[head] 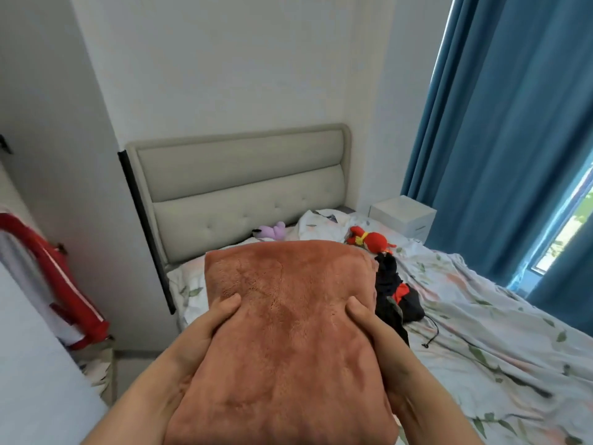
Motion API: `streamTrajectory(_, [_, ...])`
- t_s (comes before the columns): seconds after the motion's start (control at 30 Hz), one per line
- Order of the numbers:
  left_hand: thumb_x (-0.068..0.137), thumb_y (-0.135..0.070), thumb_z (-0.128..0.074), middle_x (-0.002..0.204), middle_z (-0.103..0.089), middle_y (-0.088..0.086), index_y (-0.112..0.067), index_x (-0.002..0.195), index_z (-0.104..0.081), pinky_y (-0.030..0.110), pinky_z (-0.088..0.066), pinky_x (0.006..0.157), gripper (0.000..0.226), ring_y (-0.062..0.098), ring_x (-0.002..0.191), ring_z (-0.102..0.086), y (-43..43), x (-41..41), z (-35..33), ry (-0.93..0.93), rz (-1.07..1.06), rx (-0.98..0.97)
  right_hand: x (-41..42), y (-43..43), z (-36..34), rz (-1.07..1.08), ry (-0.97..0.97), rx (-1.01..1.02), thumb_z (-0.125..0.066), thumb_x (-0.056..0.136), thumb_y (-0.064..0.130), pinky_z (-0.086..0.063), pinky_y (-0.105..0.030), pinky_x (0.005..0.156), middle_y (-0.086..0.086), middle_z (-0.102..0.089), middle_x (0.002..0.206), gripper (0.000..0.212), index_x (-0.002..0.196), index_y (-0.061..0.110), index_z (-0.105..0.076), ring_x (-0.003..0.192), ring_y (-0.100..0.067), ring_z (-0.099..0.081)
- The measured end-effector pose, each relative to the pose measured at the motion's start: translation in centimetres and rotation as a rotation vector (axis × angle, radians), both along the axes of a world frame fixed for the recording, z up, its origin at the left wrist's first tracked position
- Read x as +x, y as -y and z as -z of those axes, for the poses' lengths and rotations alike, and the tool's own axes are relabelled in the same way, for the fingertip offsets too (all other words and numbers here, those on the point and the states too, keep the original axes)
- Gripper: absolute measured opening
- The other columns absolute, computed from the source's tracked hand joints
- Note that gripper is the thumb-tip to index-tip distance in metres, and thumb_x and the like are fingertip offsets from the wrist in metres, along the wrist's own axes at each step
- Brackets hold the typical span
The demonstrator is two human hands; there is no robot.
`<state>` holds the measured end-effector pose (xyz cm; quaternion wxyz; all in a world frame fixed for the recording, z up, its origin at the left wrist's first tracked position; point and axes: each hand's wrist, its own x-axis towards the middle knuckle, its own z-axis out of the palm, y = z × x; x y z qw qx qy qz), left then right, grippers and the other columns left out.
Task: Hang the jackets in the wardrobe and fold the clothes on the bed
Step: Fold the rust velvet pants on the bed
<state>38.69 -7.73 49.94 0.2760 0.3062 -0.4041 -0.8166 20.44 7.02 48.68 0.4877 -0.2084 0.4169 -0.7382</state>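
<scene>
From the head view, the only one I have, I am looking down on a rust-coloured folded plush piece [288, 316] held up in front of me over the near left part of the bed [481, 342]. Its long axis runs straight away from me toward the headboard [240, 187], with the far edge level and the near end dropping out of the bottom of the picture. The grip is two-sided: my left hand [202, 335] clasps the left flank and my right hand [377, 338] the right flank, about midway along the bundle. Each thumb presses into the pile on top, while the fingers curl underneath, where I cannot see them. Both hands look closed firmly on the cloth, which dents around the thumbs. Free mattress lies ahead and to the right, below the bundle, so I judge that setting it down means lowering it forward along that same axis. Just beside the bundle's right edge, nearer my right hand, a black-and-red heap [396, 293] of clothes lies unfolded on the sheet. At the far left a blurred red-and-white garment [61, 277] hangs against the wall; I cannot tell what it hangs from.
</scene>
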Motion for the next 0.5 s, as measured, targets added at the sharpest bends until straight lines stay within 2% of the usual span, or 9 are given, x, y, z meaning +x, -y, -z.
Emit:
streamTrajectory(0.1, [0.080, -0.026, -0.061, 0.108, -0.071, 0.022, -0.003, 0.115, -0.071, 0.047, -0.058, 0.084, 0.043, 0.035, 0.088, -0.072, 1.0, 3.1, -0.9, -0.022, -0.051, 0.005, 1.3, 1.8, -1.4, -0.113, -0.022, 0.014, -0.068, 0.082, 0.033, -0.060, -0.027, 0.061, -0.003, -0.078, 0.094, 0.014, 0.079, 0.037, -0.081, 0.086, -0.020, -0.076])
streamTrajectory(0.2, [0.083, -0.031, -0.059, 0.108, -0.071, 0.022, -0.005, 0.105, -0.076, 0.041, -0.061, 0.072, 0.038, 0.035, 0.090, -0.072, 2.3, 6.3, -1.9, -0.034, -0.103, -0.012, 3.0, 4.3, -2.9, -0.205, -0.029, 0.003, -0.065, 0.084, 0.027, -0.061, -0.031, 0.064, -0.013, -0.076, 0.104, 0.025, 0.103, 0.021, -0.079, 0.091, -0.027, -0.075])
streamTrajectory(0.3, [0.084, -0.029, -0.057, 0.108, -0.072, 0.022, -0.008, 0.107, -0.076, 0.039, -0.061, 0.070, 0.036, 0.035, 0.090, -0.073, 3.4, 8.7, -3.4, -0.040, -0.201, -0.054, 4.6, 7.3, -4.4, -0.298, -0.063, -0.008, -0.073, 0.081, 0.030, -0.061, -0.030, 0.066, -0.011, -0.076, 0.105, 0.015, 0.092, 0.025, -0.082, 0.094, -0.025, -0.075])
streamTrajectory(0.4, [0.082, -0.028, -0.057, 0.111, -0.071, 0.022, -0.004, 0.119, -0.068, 0.042, -0.056, 0.081, 0.045, 0.034, 0.092, -0.072, 4.9, 11.0, -4.3, -0.047, -0.283, -0.093, 6.4, 10.6, -5.0, -0.359, -0.083, -0.051, -0.080, 0.069, 0.037, -0.061, -0.030, 0.070, -0.009, -0.076, 0.109, 0.023, 0.091, 0.031, -0.081, 0.099, -0.024, -0.073])
streamTrajectory(0.5, [0.082, -0.027, -0.055, 0.115, -0.069, 0.023, -0.004, 0.123, -0.064, 0.048, -0.047, 0.095, 0.048, 0.038, 0.099, -0.069, 6.6, 13.2, -4.5, -0.050, -0.343, -0.100, 8.9, 13.5, -5.9, -0.439, -0.073, -0.128, -0.080, 0.075, 0.036, -0.060, -0.024, 0.067, 0.007, -0.077, 0.100, 0.008, 0.080, 0.042, -0.080, 0.093, -0.011, -0.074])
